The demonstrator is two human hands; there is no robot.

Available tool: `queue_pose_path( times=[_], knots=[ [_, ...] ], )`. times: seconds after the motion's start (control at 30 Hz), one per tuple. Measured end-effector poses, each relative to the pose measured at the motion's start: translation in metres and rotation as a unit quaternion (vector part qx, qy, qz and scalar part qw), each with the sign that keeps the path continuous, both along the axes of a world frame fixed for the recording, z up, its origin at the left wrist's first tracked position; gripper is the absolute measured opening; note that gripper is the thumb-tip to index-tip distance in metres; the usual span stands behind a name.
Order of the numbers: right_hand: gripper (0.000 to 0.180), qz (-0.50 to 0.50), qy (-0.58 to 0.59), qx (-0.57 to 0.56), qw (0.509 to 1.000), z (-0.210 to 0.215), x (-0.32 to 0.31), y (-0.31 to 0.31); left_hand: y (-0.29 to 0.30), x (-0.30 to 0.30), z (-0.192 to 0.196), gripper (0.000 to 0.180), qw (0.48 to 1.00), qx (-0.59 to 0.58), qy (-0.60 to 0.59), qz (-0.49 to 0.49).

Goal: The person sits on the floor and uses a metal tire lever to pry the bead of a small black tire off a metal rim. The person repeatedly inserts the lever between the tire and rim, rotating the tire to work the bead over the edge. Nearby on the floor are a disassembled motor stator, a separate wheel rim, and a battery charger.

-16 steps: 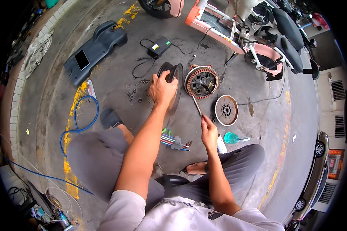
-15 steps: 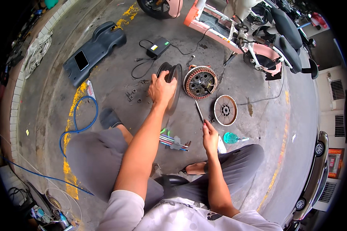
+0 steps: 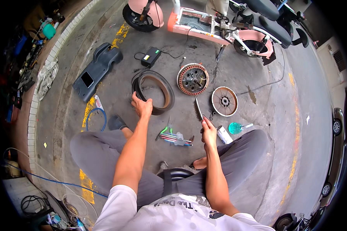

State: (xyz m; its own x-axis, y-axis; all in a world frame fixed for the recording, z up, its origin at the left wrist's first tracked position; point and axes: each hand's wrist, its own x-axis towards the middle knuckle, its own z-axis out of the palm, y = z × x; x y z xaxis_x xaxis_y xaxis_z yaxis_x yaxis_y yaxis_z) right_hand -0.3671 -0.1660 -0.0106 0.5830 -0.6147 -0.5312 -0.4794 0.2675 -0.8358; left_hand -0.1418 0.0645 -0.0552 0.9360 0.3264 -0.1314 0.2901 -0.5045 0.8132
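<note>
Concrete floor [image 3: 115, 81], person seated low, knees spread. Landmark: wheel rim with tire [image 3: 153, 91], tipped up on edge on the floor. Left hand [image 3: 142, 106] clasps the rim's near lower edge, fingers wrapped closed over it. Right hand [image 3: 209, 129], to the right of the rim and nearer the body, is closed around a slim flat tool [image 3: 199, 109], blade pointing up and away. Just right of the rim lies the motor stator [image 3: 192, 79]; further right, a round cover plate [image 3: 224, 101]. Nearer than the rim, a bundle of coloured hex keys [image 3: 175, 137]; beyond the rim, a black charger box [image 3: 150, 56] with cable; left of it, a dark body panel [image 3: 97, 69].

Risks, as judged: rim is steadied by one hand only and could roll or drop flat if that hold loosens; the tool's tip could slip off and jab the holding hand.

Unclear: tool's exact kind, whether blade or file. Pink scooter [image 3: 223, 30] beyond the rim is cut off by the frame edge. Rim's contact with the ground is hard to read.
</note>
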Motion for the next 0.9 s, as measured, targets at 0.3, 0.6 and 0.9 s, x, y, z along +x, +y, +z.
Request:
queue_pose_path(
  times=[0.3, 0.6, 0.9],
  knots=[
    [0.041, -0.023, -0.033, -0.026, 0.999, -0.014, -0.019, -0.006, -0.009, 0.013, 0.049, 0.1, 0.995, 0.072, 0.043, -0.048],
    [0.041, 0.037, -0.015, -0.098, 0.994, -0.042, -0.03, -0.011, -0.025, 0.003, 0.086, 0.088, 0.981, 0.135, 0.05, -0.133],
    [0.046, 0.251, 0.076, -0.069, 0.963, -0.011, -0.003, 0.045, -0.03, -0.025, 0.079, 0.081, 0.962, 0.148, -0.088, -0.213]
  ],
)
